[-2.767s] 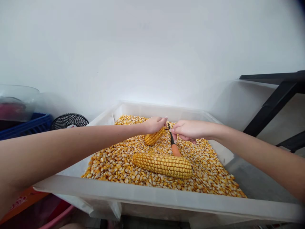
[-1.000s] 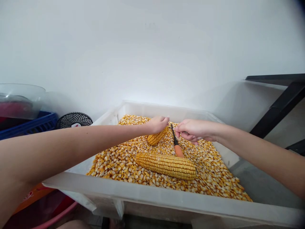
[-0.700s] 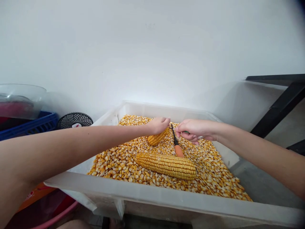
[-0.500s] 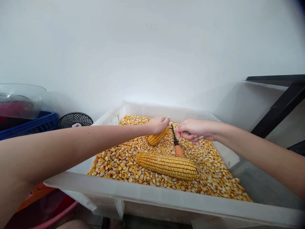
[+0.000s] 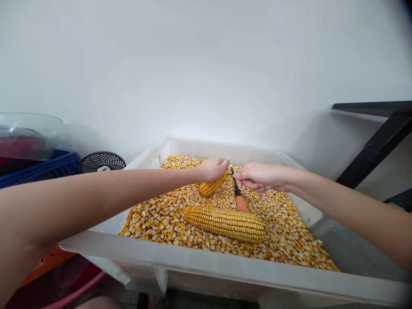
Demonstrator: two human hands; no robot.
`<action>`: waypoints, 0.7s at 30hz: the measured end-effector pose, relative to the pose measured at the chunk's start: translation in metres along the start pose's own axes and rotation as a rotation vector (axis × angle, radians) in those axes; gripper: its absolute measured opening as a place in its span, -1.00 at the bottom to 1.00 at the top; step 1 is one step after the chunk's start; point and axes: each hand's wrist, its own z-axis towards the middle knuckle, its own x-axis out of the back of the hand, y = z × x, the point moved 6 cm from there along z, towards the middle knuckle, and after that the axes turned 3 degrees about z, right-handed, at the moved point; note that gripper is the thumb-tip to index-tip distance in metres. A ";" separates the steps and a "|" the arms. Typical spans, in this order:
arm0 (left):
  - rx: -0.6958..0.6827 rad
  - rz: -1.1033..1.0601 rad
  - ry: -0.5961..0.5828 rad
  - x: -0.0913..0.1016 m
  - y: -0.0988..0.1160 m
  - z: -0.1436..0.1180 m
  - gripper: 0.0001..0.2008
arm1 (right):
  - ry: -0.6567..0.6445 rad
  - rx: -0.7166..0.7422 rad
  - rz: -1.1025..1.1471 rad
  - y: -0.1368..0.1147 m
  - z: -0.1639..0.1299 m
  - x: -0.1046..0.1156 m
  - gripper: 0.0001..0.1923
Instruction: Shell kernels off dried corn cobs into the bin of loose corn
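Note:
My left hand is wrapped round the upper end of a yellow corn cob, which stands tilted over the loose kernels. From the right, my right hand grips a thin, dark-tipped tool, its tip pointing at the cob close to my left fingers. Its handle is mostly hidden in my fist. Below the hands, a black tool with an orange handle lies on the kernels. A whole corn cob rests in front of it, covering the handle's near end.
A translucent white bin holds the kernels, against a white wall. To the left are a black round fan, a blue basket and a pink basin. A black metal frame stands at the right.
My right hand has shifted slightly left, bringing the thin tool closer to the cob. My left hand and the cob in it stay nearly still.

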 end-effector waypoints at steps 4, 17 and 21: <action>-0.037 0.022 -0.017 -0.002 0.005 -0.002 -0.45 | 0.011 0.010 -0.023 0.002 0.003 -0.002 -0.80; -0.160 0.063 -0.048 0.002 0.013 -0.007 -0.53 | -0.135 0.215 -0.174 0.003 0.010 0.008 -0.73; -0.216 0.129 -0.089 0.001 0.016 -0.010 -0.60 | -0.169 0.228 -0.199 0.010 0.015 0.015 -0.70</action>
